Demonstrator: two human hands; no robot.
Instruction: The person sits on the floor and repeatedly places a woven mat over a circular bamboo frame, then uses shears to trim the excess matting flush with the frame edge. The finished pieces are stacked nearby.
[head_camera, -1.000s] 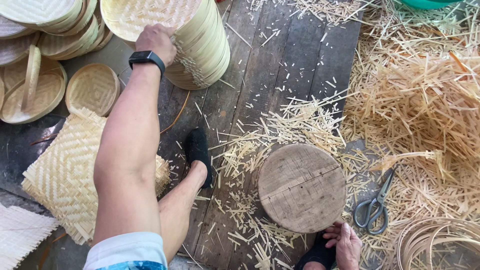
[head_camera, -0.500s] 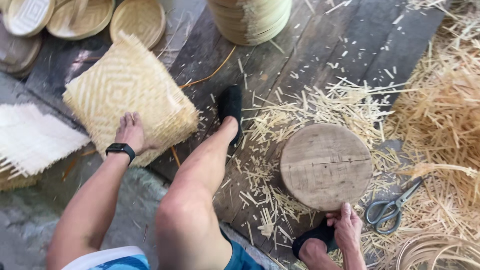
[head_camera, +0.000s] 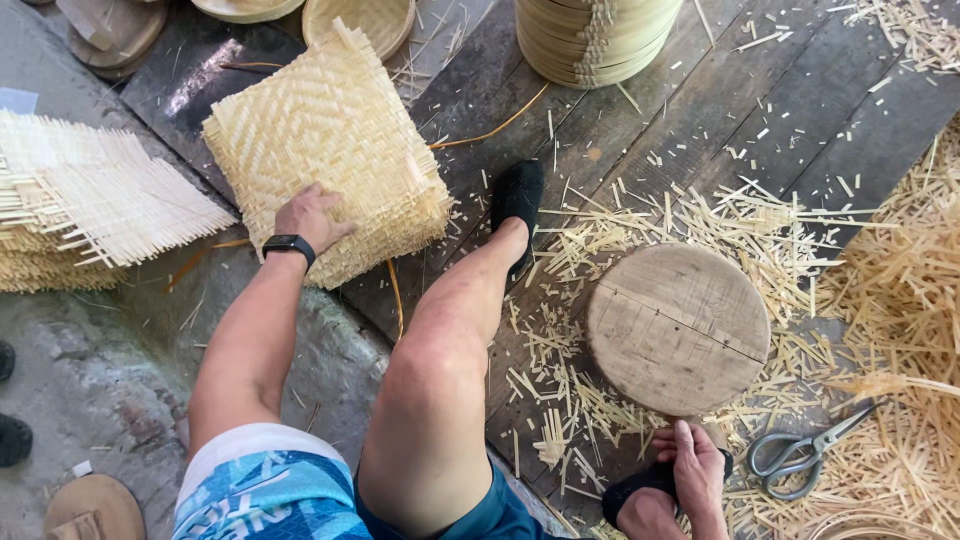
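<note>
my right hand (head_camera: 690, 470) rests low by my foot, fingers curled on the dark sock (head_camera: 640, 485); whether that grip pinches the cloth i cannot tell. just beside it lie steel scissors (head_camera: 805, 455) on pale, splintery bamboo trimmings (head_camera: 900, 330). above them sits a round wooden block (head_camera: 678, 328), flat-topped, cracked across its worn grain. my left hand (head_camera: 312, 218), a black watch (head_camera: 288, 246) on the wrist, lies fingers spread and pressed flat on the stack of woven bamboo mats (head_camera: 330, 150), square, herringbone-patterned, with frayed edges, lying on the dark plank floor (head_camera: 780, 160). left of it are loose mats with bristly ends (head_camera: 90, 200). farthest stands a cylinder of stacked bamboo rims (head_camera: 595, 35).
</note>
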